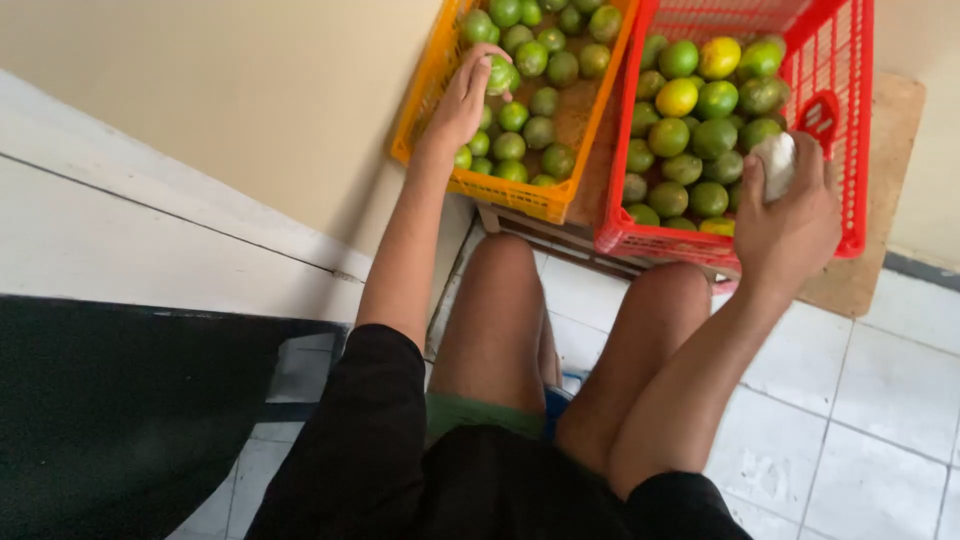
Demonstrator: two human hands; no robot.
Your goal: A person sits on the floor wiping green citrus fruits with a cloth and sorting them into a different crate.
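Our left hand (462, 100) is out at full stretch and its fingers curl over one green lime (500, 75), grasping it where it lies among the others in the orange crate (425, 95). That lime sits near the crate's left wall, about halfway along. Around it the orange crate carries one loose layer of small green limes (535, 130), with bare patches of the crate bottom showing between them, mostly toward the right side.

Over to our right hand (790, 215): it is clenched around a white cloth (776, 165), a bunched wad poking up above the thumb. The hand rests at the near right corner of the red crate (845, 130), against its rim. Inside the red crate the fruit (700, 120) is bigger and packed closer, mostly green, with a few yellow ones up toward the far side and one yellowish one near the front rim.

The two crates stand side by side, touching along their long walls, orange on the left and red on the right. Both rest on a low wooden board (880, 240) that juts out to the right of the red crate. Below that we see our bare knees (590, 300), black sleeves, and a white tiled floor (860, 420). A pale wall (260, 100) runs along the left.
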